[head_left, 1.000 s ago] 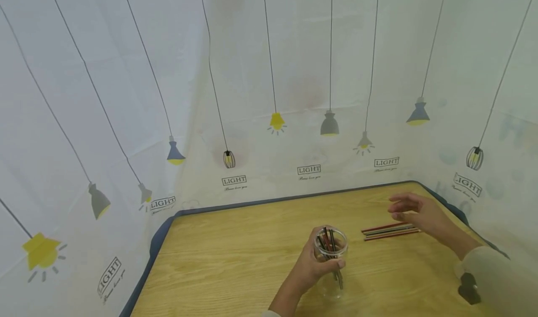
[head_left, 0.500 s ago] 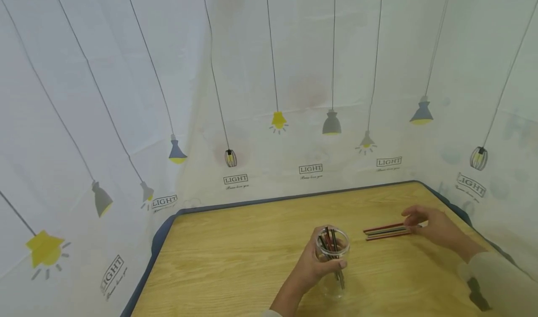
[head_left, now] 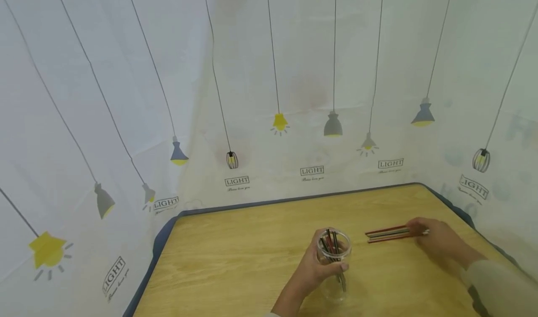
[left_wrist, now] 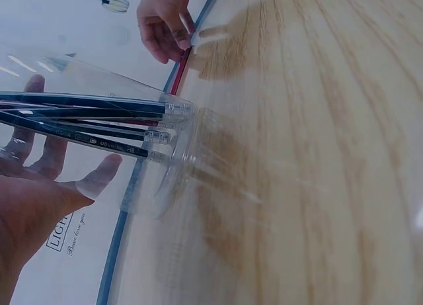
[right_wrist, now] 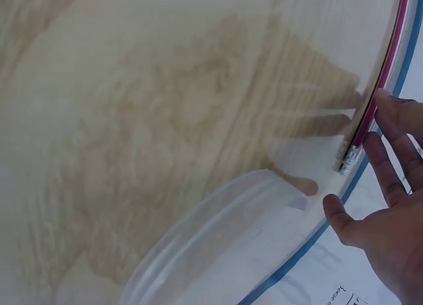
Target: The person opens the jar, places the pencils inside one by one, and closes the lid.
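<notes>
My left hand (head_left: 308, 270) grips a clear jar (head_left: 335, 292) around its side, fingers behind and thumb in front. Several dark pencils and a reddish one lean inside it; the left wrist view shows the dark pencils (left_wrist: 82, 113) through the clear wall. To the right, a row of red, dark and pale pencils (head_left: 386, 235) lies on the table. My right hand (head_left: 439, 240) is at their right ends and covers part of them. In the right wrist view its fingertips (right_wrist: 381, 100) touch the red pencil (right_wrist: 388, 73) near its pale end, with another finger held apart.
The wooden table (head_left: 235, 256) has a dark blue edge (head_left: 269, 202) along the back and sides. Beyond it hangs a pale cloth (head_left: 269, 65) printed with lamps and the word LIGHT. Bare wood lies left of the jar.
My right hand has come down from above the row onto the pencils' right ends, its fingers drawing in. My left hand stays around the jar.
</notes>
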The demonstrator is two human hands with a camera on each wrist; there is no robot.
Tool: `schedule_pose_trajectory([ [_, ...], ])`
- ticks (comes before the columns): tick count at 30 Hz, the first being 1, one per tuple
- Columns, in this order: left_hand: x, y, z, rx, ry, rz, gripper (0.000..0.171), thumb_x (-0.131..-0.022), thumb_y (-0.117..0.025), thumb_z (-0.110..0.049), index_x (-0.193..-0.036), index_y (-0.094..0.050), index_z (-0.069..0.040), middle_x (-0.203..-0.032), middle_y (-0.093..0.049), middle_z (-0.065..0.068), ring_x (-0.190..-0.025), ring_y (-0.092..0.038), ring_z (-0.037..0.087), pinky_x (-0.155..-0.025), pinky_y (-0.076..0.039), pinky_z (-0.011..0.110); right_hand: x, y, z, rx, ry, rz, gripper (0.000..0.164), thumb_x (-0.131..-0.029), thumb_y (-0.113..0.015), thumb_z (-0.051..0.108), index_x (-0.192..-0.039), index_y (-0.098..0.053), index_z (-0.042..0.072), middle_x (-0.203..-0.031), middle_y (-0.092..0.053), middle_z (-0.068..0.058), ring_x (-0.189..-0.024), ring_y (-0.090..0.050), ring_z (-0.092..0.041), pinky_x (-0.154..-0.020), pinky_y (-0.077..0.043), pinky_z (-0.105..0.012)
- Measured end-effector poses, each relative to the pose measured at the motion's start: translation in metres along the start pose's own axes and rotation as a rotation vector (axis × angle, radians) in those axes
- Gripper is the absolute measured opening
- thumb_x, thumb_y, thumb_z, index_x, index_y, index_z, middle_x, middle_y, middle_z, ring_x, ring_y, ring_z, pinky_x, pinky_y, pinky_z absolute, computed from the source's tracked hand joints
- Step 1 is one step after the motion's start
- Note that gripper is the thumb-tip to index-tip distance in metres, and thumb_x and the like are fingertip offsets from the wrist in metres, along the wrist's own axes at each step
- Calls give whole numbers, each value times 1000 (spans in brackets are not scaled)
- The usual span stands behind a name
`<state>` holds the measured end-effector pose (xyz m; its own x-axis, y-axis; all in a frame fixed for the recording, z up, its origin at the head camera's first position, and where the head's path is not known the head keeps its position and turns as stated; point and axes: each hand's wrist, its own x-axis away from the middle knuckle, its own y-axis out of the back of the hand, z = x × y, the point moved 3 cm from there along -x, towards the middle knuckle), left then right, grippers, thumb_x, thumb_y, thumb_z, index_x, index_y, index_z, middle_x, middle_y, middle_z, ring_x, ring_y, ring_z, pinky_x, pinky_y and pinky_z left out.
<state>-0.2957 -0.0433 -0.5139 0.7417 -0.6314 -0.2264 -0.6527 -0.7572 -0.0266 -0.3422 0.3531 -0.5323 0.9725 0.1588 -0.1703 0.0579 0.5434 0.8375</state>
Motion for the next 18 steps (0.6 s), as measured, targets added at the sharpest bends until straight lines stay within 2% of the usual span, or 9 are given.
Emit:
schedule_pose_trajectory([
  [6, 1, 0, 0, -1, -2, -3, 74, -96, -84, -22, -156, -43, -33, -141, -62, -1, -131, -64, 17, -111, -58, 30, 3, -3, 2, 2, 13, -12, 35, -92, -80, -1, -126, -72, -4, -118, -79, -19, -111, -74, -44, -97, -62, -62],
  [12, 1, -2, -2, 11, -6, -3, 74, -96, -85, -22, -157, -43, -33, -138, -63, -7, -130, -65, 15, -109, -59, 29, 1, -3, 4, 51, 25, -20, 34, -90, -81, -3, -123, -72, -6, -117, -79, -22, -110, -74, -47, -99, -58, -68],
  [18, 0, -2, -2, 13, -7, 0, 75, -97, -85, -22, -158, -43, -33, -136, -63, -8, -131, -64, 15, -110, -58, 29, 2, -2, 5, 52, 28, -6, 35, -89, -80, -7, -122, -71, -7, -116, -79, -24, -108, -75, -46, -96, -61, -65],
])
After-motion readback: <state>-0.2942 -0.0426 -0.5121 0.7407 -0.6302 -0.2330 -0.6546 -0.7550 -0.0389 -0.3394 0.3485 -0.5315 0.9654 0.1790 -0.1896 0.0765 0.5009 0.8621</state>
